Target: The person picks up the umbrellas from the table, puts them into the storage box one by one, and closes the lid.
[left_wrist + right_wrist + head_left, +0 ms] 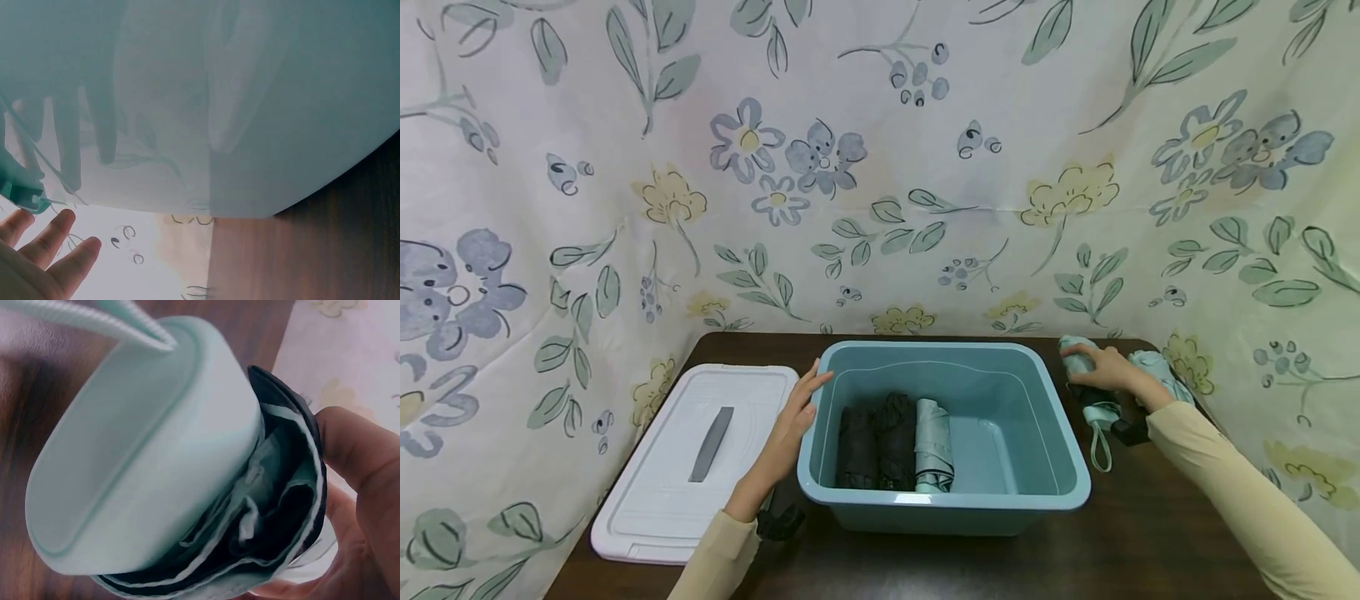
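Note:
My right hand (1112, 372) grips a folded pale mint umbrella (1102, 414) to the right of the bin. In the right wrist view the umbrella's smooth handle end (156, 456) with its cord loop faces the camera, and dark-lined fabric bunches behind it. The thumb and fingers wrap the fabric part. My left hand (788, 425) rests with extended fingers against the left rim of a blue-green plastic bin (925, 522). Inside the bin, side by side on its left half, lie two dark folded umbrellas (857, 450) and one pale mint folded umbrella (933, 446).
A white lid (658, 492) with a grey handle (711, 444) lies left of the bin. Another pale mint folded bundle (1159, 368) sits beyond my right wrist. Everything stands on a dark wooden table (970, 567), with a floral cloth (880, 183) behind it.

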